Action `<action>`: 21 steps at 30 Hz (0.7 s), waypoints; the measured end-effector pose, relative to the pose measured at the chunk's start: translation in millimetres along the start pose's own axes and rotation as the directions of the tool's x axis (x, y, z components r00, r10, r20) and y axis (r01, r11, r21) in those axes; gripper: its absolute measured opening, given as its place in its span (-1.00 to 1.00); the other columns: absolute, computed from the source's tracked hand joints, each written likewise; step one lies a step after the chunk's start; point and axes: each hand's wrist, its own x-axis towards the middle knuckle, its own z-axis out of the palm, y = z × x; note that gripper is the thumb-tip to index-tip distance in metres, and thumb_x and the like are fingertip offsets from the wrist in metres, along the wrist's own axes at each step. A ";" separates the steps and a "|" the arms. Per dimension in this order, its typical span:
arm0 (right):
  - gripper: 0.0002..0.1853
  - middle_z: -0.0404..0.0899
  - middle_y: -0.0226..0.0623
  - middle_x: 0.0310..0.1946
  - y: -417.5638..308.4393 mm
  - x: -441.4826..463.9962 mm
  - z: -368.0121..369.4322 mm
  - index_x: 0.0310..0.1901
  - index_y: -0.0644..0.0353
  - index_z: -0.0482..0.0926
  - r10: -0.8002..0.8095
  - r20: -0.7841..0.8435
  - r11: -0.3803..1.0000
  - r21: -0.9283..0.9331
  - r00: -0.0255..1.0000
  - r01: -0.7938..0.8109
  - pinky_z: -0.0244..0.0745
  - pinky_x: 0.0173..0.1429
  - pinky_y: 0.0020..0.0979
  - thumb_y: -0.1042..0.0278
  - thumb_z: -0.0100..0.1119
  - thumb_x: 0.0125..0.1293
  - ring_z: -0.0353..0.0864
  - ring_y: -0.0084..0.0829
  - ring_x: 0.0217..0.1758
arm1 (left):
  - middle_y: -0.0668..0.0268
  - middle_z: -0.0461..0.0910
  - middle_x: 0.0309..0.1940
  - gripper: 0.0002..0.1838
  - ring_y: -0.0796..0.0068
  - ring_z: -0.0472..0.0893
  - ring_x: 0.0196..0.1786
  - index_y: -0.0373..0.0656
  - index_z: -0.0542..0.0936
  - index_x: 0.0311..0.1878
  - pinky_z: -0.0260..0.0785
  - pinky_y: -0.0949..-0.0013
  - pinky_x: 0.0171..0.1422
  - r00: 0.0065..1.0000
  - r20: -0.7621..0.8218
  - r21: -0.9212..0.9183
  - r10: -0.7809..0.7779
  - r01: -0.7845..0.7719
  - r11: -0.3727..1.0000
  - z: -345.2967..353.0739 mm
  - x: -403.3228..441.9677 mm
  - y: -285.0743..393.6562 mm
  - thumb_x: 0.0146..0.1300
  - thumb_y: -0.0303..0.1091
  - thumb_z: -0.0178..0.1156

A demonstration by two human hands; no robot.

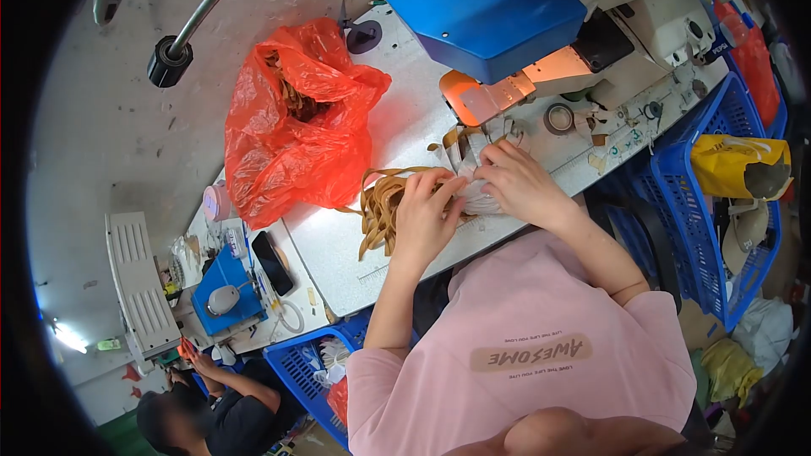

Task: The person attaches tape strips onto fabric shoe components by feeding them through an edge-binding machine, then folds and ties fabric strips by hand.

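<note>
My left hand (425,218) is at the right side of a heap of brown straps (384,207) on the work table, its fingers bent and closed. My right hand (517,186) faces it, fingertips pinched on a whitish, thin bundle (480,200) that I cannot name exactly. The fingertips of both hands nearly meet at this bundle. Just beyond them lie brown and grey strap pieces (460,145). Part of the bundle is hidden under my fingers.
A red plastic bag (296,152) with brown straps inside lies to the left. A blue and white sewing machine (498,21) stands behind, near a tape roll (558,118). Blue baskets (676,194) stand at right. Another person (228,397) works at lower left, near a phone (272,262).
</note>
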 end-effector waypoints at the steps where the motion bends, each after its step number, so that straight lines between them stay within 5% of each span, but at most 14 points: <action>1: -0.77 0.44 -0.23 -0.15 -0.8 0.7 -1.6 -0.20 0.25 0.58 0.029 -0.017 0.999 0.045 0.999 -0.028 0.39 0.10 -0.25 0.46 0.32 0.08 0.45 -0.20 -0.02 | 0.28 0.60 -0.20 -0.79 0.25 0.54 -0.09 -0.14 0.68 -0.16 0.42 0.26 0.02 1.000 0.018 -0.009 0.010 -0.010 1.000 0.9 0.1 -4.5 0.09 -0.48 0.32; 6: -0.73 0.43 -0.19 -0.14 -4.9 0.2 0.3 -0.15 0.24 0.53 0.166 -0.175 0.961 0.249 0.970 -0.120 0.39 0.10 -0.22 0.44 0.33 0.10 0.47 -0.13 -0.06 | 0.22 0.61 -0.27 -0.84 0.32 0.59 -0.29 -0.16 0.67 -0.16 0.44 0.34 -0.16 0.994 -0.023 -0.165 -0.106 0.101 0.981 -5.2 6.4 -20.9 0.17 -0.47 0.29; 11: -0.78 0.41 -0.21 -0.18 1.2 -3.3 12.3 -0.23 0.28 0.56 0.068 -0.100 0.998 0.021 0.993 -0.066 0.39 0.07 -0.23 0.44 0.33 0.09 0.43 -0.17 -0.04 | 0.19 0.65 -0.25 -0.85 0.56 0.60 -0.48 -0.30 0.65 -0.13 0.40 0.53 -0.41 0.916 -0.286 -0.409 -0.280 0.147 0.900 -42.5 24.6 -16.4 0.26 -0.63 0.19; 15: -0.84 0.41 -0.25 -0.21 -1.6 -3.1 13.3 -0.30 0.31 0.59 0.066 -0.072 0.994 -0.078 0.995 -0.072 0.39 0.08 -0.23 0.46 0.32 0.08 0.40 -0.20 -0.02 | 0.14 0.66 -0.18 -0.82 0.60 0.62 -0.49 -0.37 0.62 -0.11 0.45 0.58 -0.42 0.834 -0.503 -0.460 -0.227 -0.036 0.887 -65.0 25.8 -14.2 0.29 -0.71 0.09; 18: -0.92 0.41 -0.20 -0.21 0.4 -2.6 16.8 -0.43 0.32 0.57 0.035 -0.089 0.997 -0.070 0.995 -0.041 0.37 0.08 -0.21 0.49 0.21 0.05 0.39 -0.16 -0.03 | 0.16 0.66 -0.15 -0.78 0.57 0.64 -0.46 -0.35 0.60 -0.06 0.45 0.57 -0.41 0.912 -0.362 -0.389 -0.193 0.040 0.920 -69.1 25.7 -7.3 0.24 -0.70 0.15; 21: -0.90 0.41 -0.20 -0.20 1.4 -1.4 14.6 -0.37 0.31 0.56 0.032 -0.091 0.999 -0.012 0.995 -0.033 0.37 0.08 -0.20 0.49 0.20 0.07 0.39 -0.16 -0.04 | 0.19 0.64 -0.16 -0.72 0.41 0.67 -0.43 -0.22 0.60 -0.04 0.46 0.42 -0.41 0.997 0.007 -0.115 -0.071 0.071 0.991 -51.2 31.0 12.1 0.15 -0.45 0.29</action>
